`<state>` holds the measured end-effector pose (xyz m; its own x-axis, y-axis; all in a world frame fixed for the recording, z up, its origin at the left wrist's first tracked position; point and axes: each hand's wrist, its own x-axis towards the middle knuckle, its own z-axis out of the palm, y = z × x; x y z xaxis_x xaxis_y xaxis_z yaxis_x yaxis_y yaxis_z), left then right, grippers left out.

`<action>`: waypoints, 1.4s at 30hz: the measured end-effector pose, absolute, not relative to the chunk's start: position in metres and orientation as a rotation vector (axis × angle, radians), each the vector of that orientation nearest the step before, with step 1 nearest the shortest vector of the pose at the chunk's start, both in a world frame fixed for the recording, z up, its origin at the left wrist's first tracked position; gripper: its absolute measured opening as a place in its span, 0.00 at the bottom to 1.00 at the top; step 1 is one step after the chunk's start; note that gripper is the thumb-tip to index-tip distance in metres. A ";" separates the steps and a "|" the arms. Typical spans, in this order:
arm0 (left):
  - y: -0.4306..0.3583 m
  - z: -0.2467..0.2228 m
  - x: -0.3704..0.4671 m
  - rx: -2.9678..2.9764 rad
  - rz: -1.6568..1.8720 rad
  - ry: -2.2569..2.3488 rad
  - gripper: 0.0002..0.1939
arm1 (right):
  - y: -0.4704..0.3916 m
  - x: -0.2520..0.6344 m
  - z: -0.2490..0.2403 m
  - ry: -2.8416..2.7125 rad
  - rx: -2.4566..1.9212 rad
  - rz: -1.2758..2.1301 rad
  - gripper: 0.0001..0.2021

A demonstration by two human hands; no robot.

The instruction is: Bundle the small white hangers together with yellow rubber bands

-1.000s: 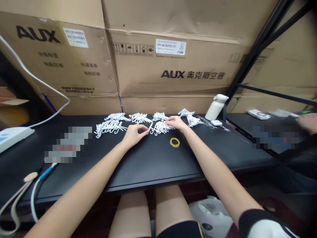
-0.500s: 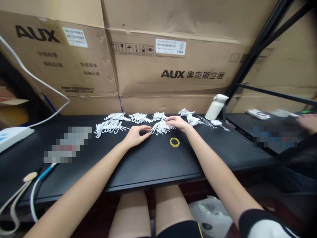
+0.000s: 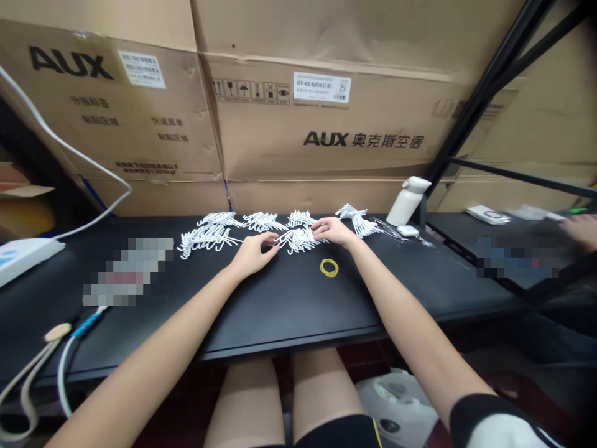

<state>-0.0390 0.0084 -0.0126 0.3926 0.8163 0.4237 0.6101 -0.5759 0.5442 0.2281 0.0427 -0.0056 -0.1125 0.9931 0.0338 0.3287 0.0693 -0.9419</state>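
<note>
Several bunches of white hooks lie along the back of the black table. In front of me is a loose pile of white hooks [image 3: 301, 240], between my two hands. My left hand [image 3: 253, 254] is at the pile's left side, thumb and forefinger pinched around the end of a hook. At the right end of the pile, my right hand [image 3: 336, 231] has its fingers closed on the hooks, palm down. Nearer to me is a small ring of yellow rubber bands [image 3: 329, 268], untouched by either hand. A tied bunch of hooks [image 3: 357, 219] lies right of my right hand.
More hook bunches [image 3: 205, 239] lie to the left. A white bottle [image 3: 408, 201] and a small white case [image 3: 407, 231] stand at the back right. Cardboard boxes [image 3: 326, 155] wall off the back. A blurred-out device [image 3: 133, 270] with a cable lies left. Another person's hand [image 3: 581, 230] shows far right.
My left hand's thumb and forefinger have come together at the pile's left edge, and some hooks there have shifted left. My right hand has barely moved.
</note>
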 end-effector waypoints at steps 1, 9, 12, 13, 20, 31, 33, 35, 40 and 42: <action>0.009 -0.013 -0.039 2.352 0.970 1.247 0.18 | 0.043 0.229 -0.005 -1.556 -1.382 1.056 0.14; 0.011 -0.016 -0.040 2.368 0.984 1.226 0.18 | 0.042 0.230 -0.003 -1.525 -1.441 1.062 0.14; 0.011 -0.016 -0.040 2.366 0.979 1.228 0.18 | 0.040 0.227 -0.003 -1.497 -1.410 1.107 0.14; 0.011 -0.016 -0.040 2.360 0.977 1.227 0.18 | 0.040 0.227 -0.002 -1.476 -1.401 1.135 0.14; 0.010 -0.014 -0.039 2.360 0.981 1.220 0.16 | 0.041 0.228 -0.003 -1.422 -1.399 1.216 0.15; 0.009 -0.012 -0.039 2.377 0.980 1.220 0.16 | 0.038 0.228 0.003 -1.594 -1.492 1.085 0.15; 0.008 -0.011 -0.039 2.376 0.980 1.222 0.16 | 0.038 0.226 0.002 -1.589 -1.504 1.052 0.11; 0.007 -0.010 -0.039 2.373 0.977 1.223 0.16 | 0.038 0.224 0.001 -1.624 -1.477 0.986 0.10; 0.008 -0.011 -0.039 2.371 0.975 1.224 0.16 | 0.036 0.219 0.000 -1.658 -1.465 0.922 0.11; 0.008 -0.012 -0.039 2.367 0.977 1.218 0.16 | 0.036 0.217 0.001 -1.650 -1.496 0.888 0.11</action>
